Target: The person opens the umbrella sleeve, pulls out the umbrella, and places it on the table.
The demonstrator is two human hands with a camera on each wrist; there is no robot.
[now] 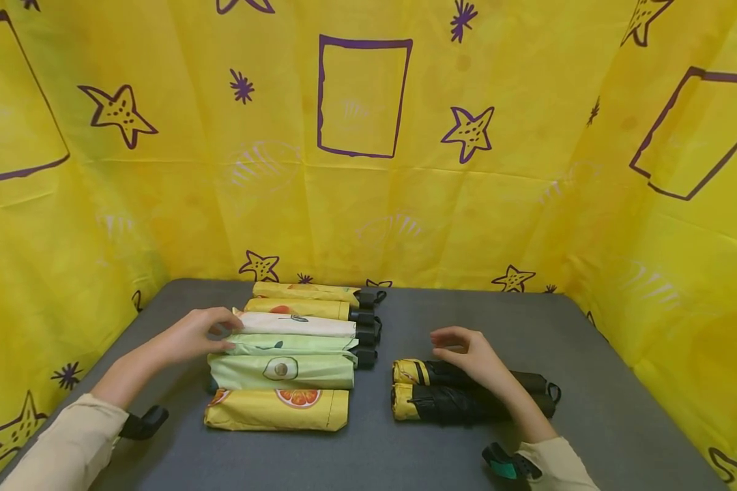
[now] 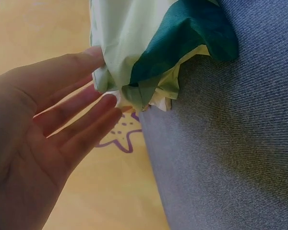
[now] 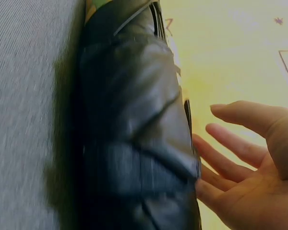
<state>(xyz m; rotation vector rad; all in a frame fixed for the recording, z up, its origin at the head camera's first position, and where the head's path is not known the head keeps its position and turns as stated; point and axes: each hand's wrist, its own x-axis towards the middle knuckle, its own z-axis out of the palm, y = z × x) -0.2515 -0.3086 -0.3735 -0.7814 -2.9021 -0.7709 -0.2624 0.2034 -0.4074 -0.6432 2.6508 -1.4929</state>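
Head view shows both hands low over a grey cloth-covered table (image 1: 589, 354) walled in by yellow sheeting printed with purple stars (image 1: 467, 204).

The left hand (image 1: 199, 332) lies at the left end of a row of six folded fabric umbrellas, near the table's back edge. Its fingers are nearly straight and loosely spread, tips against the ends of the white folded umbrella (image 1: 297, 324) and the pale green folded umbrella (image 1: 291, 344) beside it. The left wrist view confirms this: the open palm faces the bunched pale green and dark green fabric (image 2: 149, 52), the fingertips (image 2: 98, 55) touch its folds, and nothing is clasped.

Behind these two lie two yellow folded umbrellas (image 1: 304, 301); in front lie a wider pale green umbrella printed with an avocado (image 1: 282, 370) and a yellow umbrella printed with orange slices (image 1: 276, 409), the nearest to the front edge.

The right hand (image 1: 469, 354) hovers with relaxed, slightly bent fingers above the yellow-trimmed end of two black folded umbrellas (image 1: 460, 392), which lie side by side right of the row, toward the table's middle. In the right wrist view the palm (image 3: 252, 163) is open beside the black fabric (image 3: 134, 134), the lowest fingers close against it; whether they truly touch cannot be told. It holds nothing.
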